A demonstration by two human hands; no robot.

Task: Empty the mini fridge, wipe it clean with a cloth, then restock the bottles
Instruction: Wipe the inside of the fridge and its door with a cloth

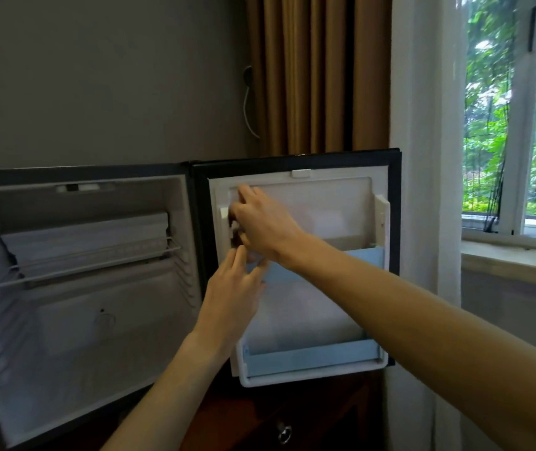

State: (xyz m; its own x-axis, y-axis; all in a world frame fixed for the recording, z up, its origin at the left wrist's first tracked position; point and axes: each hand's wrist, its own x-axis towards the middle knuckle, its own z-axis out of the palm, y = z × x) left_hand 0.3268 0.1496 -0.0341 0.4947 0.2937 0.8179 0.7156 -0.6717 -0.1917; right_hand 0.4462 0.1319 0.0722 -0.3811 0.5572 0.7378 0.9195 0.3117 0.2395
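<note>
Hands met at the open fridge door's (296,164) hinge-side edge, right hand (261,224) curled on the upper shelf bracket (226,213), left hand (235,283) pinching beneath, seemingly steadying it; no cloth showed.

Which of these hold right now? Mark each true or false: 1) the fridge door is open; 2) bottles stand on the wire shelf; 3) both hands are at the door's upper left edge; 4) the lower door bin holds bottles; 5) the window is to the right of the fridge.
1) True: the fridge door is swung fully open.
2) False: the wire shelf carries no bottles.
3) True: the left hand and the right hand are both at the door's upper left edge.
4) False: the lower door bin shows no bottles.
5) True: the window is to the right.
</note>
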